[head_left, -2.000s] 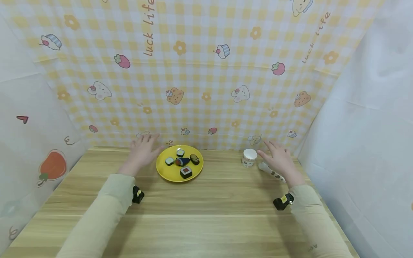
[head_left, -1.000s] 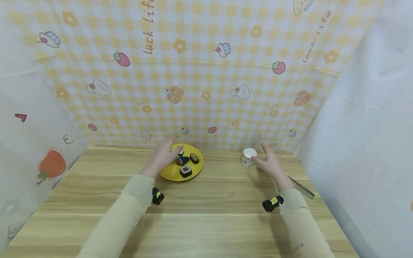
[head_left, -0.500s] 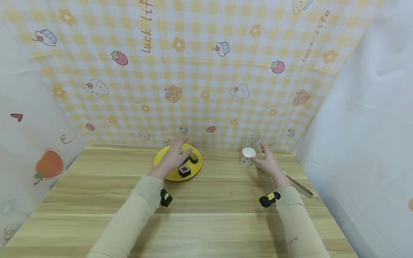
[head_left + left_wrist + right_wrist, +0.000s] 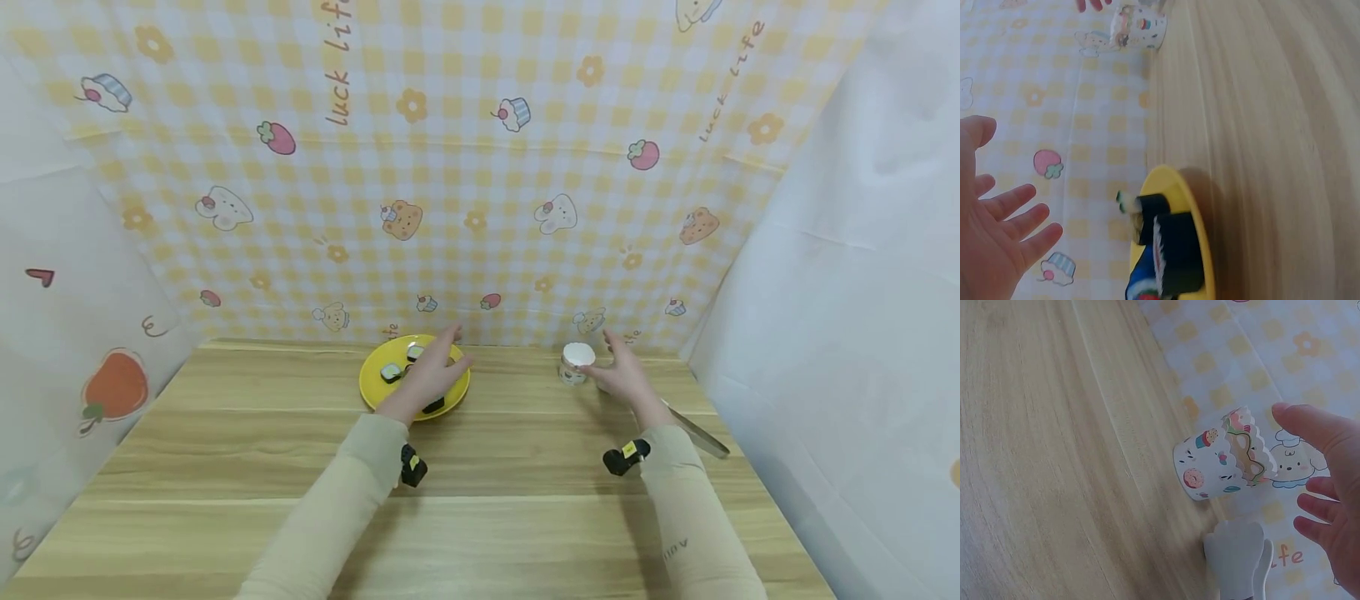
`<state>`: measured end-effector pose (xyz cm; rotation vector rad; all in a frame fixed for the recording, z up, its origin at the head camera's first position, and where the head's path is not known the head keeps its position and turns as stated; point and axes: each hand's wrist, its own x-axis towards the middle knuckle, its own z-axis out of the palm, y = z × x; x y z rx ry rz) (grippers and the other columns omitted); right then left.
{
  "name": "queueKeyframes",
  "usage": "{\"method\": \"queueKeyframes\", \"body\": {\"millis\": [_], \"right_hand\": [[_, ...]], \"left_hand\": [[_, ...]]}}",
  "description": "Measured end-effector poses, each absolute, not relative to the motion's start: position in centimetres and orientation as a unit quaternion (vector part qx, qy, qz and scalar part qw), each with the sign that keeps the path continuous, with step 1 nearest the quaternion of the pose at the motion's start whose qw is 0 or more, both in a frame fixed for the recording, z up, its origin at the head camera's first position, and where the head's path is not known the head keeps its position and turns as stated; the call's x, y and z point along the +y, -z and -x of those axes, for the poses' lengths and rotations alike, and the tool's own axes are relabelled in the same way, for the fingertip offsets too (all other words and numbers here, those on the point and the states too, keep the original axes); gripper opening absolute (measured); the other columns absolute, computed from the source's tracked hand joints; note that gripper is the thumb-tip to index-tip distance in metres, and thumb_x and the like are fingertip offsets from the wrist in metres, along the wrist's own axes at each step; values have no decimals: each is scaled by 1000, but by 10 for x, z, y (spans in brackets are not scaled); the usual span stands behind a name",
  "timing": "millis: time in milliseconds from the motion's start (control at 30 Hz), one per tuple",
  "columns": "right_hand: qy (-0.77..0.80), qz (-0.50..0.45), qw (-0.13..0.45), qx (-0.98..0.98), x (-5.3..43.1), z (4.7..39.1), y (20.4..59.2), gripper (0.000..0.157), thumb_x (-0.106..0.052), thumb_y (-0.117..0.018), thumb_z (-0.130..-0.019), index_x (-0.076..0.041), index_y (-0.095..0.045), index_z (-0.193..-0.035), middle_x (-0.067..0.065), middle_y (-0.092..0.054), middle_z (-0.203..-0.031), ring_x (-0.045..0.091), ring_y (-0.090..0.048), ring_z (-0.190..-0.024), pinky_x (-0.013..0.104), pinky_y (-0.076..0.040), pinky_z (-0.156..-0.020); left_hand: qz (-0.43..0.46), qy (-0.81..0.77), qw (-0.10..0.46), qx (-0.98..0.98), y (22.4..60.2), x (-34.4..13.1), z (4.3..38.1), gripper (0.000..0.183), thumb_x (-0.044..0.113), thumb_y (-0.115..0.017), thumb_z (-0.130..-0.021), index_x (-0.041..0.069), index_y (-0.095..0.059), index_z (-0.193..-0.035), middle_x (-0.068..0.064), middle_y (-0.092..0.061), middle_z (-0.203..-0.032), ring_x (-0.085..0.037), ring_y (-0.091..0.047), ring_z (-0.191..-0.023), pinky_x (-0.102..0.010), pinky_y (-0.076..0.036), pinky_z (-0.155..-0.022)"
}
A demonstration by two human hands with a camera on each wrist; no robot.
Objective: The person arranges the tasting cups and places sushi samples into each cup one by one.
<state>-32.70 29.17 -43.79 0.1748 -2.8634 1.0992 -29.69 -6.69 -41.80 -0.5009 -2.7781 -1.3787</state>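
Observation:
My left hand hovers above a yellow plate, fingers spread and holding nothing. Several toy-like sushi pieces lie on the plate, among them a small roll on its left; my hand hides others. In the left wrist view, a thick dark-wrapped roll sits near the rim, below the level of the fingers. My right hand is beside a white paper cup, thumb near its scalloped rim, fingers loosely extended. Under that hand lie tongs with white paw-shaped ends, partly hidden in the head view.
The wooden table meets a yellow checked cloth hanging behind the plate and cup. White sheets stand along both sides. A metal strip of the tongs reaches toward the table's right edge. Each wrist wears a small black camera.
My left hand has moved rightward from the plate's left side to over it, uncovering the left sushi pieces again. My right hand shifted slightly left toward the cup, then stayed nearly still.

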Motion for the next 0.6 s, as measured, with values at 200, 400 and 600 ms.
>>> {"method": "queueKeyframes", "body": {"millis": [200,400,600], "right_hand": [[-357,-72,34,-931,292,331,439,94,-28,-75,-84,0,-15,-151,28,-29,-147,45,-30,-132,60,-27,-107],[-356,-81,28,-931,290,333,443,92,-26,-75,-84,1,-18,-151,29,-32,-146,45,-34,-130,60,-29,-106],[-359,-75,20,-930,287,336,443,94,-26,-76,-83,1,-17,-151,29,-33,-145,45,-34,-130,59,-29,-106]], "left_hand": [[158,452,0,-878,424,-52,296,71,37,-52,-99,12,-15,-154,-11,-40,-146,-27,-36,-134,-44,-30,-110],[161,476,-8,-864,429,-38,296,74,39,-52,-98,14,-10,-155,-11,-39,-146,-29,-38,-132,-44,-35,-107],[167,495,-11,-853,432,-28,297,74,38,-53,-98,12,-12,-154,-12,-38,-146,-30,-39,-132,-44,-37,-106]]}}
